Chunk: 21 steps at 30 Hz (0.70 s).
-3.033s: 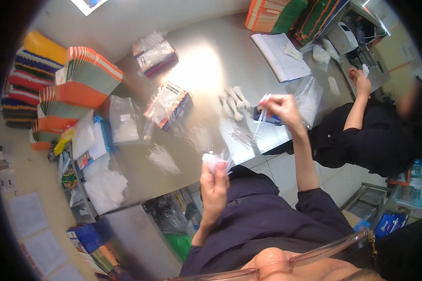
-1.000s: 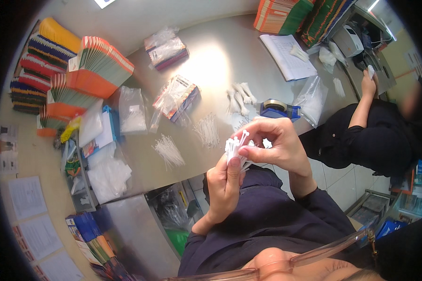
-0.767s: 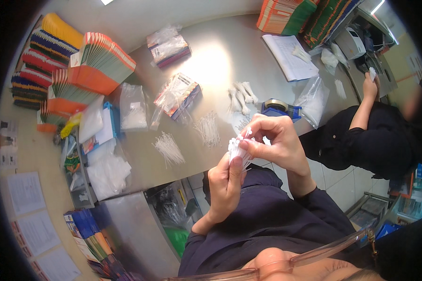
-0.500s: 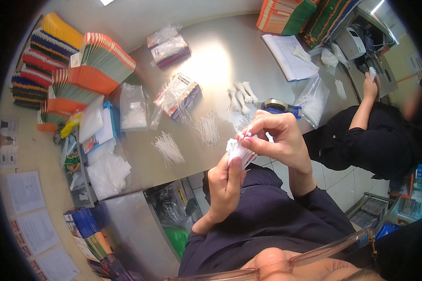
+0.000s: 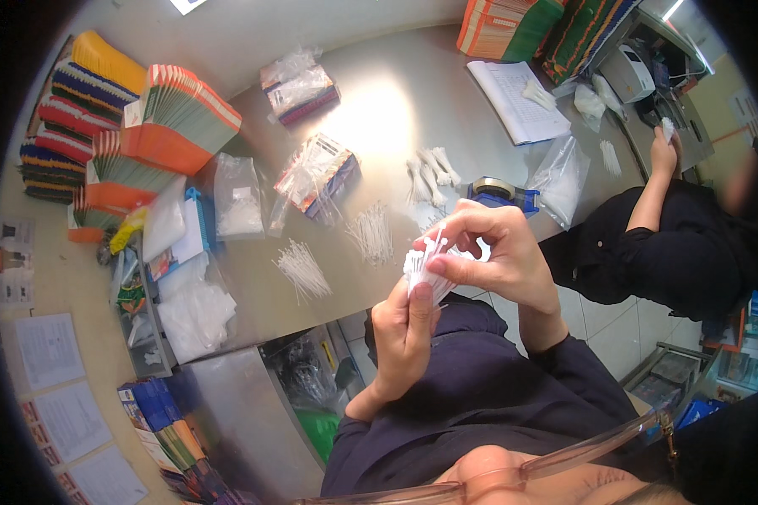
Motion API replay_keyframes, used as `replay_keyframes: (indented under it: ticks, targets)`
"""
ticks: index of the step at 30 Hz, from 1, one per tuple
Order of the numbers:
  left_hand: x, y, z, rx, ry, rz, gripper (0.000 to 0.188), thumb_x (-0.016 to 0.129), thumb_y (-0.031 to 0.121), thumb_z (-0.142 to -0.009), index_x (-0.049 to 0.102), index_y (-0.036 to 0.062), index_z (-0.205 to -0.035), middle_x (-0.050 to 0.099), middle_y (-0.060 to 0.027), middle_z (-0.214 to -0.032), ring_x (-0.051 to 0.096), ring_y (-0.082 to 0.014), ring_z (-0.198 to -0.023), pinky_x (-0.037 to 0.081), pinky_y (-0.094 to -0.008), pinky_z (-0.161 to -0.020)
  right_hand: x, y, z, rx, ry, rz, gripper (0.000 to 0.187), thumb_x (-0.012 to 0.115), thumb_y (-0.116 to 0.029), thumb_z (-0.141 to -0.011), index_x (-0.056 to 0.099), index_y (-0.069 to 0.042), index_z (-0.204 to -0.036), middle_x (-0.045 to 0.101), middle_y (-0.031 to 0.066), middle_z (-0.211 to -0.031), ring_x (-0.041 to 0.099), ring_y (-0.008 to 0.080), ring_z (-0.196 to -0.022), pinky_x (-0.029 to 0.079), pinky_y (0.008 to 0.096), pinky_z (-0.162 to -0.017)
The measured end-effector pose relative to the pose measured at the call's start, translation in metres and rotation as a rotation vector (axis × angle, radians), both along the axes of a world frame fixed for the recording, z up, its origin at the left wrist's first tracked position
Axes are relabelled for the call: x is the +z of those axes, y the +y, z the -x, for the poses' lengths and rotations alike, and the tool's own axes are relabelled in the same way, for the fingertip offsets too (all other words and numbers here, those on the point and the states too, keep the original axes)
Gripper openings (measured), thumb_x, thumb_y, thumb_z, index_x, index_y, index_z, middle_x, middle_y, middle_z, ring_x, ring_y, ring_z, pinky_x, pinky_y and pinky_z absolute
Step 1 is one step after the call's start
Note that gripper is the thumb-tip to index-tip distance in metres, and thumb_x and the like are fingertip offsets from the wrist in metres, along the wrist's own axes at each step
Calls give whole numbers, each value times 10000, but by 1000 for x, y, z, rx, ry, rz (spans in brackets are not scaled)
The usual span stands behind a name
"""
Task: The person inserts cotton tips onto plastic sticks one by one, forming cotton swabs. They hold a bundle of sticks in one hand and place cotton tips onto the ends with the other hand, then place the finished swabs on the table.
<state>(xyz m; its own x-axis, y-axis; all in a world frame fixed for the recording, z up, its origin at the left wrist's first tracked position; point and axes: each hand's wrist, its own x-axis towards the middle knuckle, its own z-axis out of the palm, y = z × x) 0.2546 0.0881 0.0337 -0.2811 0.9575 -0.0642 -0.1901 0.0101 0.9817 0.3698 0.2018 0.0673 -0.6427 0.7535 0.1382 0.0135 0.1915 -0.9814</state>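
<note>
A bundle of thin white strips with small heads at one end, like cable ties [image 5: 418, 261], is upright in my left hand [image 5: 402, 337], whose fingers are closed around it. My right hand [image 5: 505, 257] reaches over from the right, thumb and forefinger pinching a few of the strips by their heads at the top of the bundle. Beyond my hands, two loose piles of the same strips [image 5: 301, 271] lie on the metal table [image 5: 328, 299]. Several bound bundles [image 5: 429, 177] lie farther back, beside a blue tape dispenser [image 5: 501, 194].
Two boxes with plastic on them [image 5: 316, 172] stand behind the piles. Clear bags [image 5: 238, 198] and upright orange folders [image 5: 177, 126] fill the left end. An open notebook [image 5: 518, 101] lies at the back right. A co-worker's hand [image 5: 665, 151] holds a white bundle at right.
The pinched strips have separated a little and stand up above the bundle, between my right thumb and forefinger. My left hand has hardly moved.
</note>
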Motion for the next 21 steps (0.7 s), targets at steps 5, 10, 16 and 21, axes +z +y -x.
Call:
replay_keyframes:
  ticks: [5, 10, 16, 21]
  targets:
    - [0, 1, 1, -10, -1, -4, 368, 406, 280, -968, 511, -50, -1093, 471, 12, -673, 366, -24, -519, 279, -180, -448, 0, 5, 0, 38, -104, -97, 154, 733, -138, -701, 683, -30, -799, 535, -11, -645, 388, 62, -599, 299, 210, -512]
    - [2, 1, 2, -25, 6, -18, 357, 402, 273, -969, 515, -50, -1072, 460, 16, -653, 362, -21, -514, 279, -182, -444, 0, 5, 2, 25, -83, -44, 145, 726, -135, -697, 677, -27, -780, 545, -4, -642, 388, 67, -607, 301, 214, -521]
    - [5, 1, 2, -54, -33, -24, 336, 400, 272, -970, 519, -41, -992, 442, 18, -634, 357, -26, -504, 276, -185, -441, 5, 3, 4, 24, -50, -24, 139, 718, -130, -701, 679, -28, -786, 550, -6, -646, 386, 65, -601, 304, 212, -520]
    - [5, -1, 4, -94, -67, -26, 348, 388, 283, -973, 524, -35, -936, 425, 21, -607, 347, -28, -496, 263, -189, -437, 10, 0, 6, 33, -47, -66, 146, 717, -129, -703, 686, -30, -806, 551, -6, -651, 392, 64, -587, 306, 206, -514]
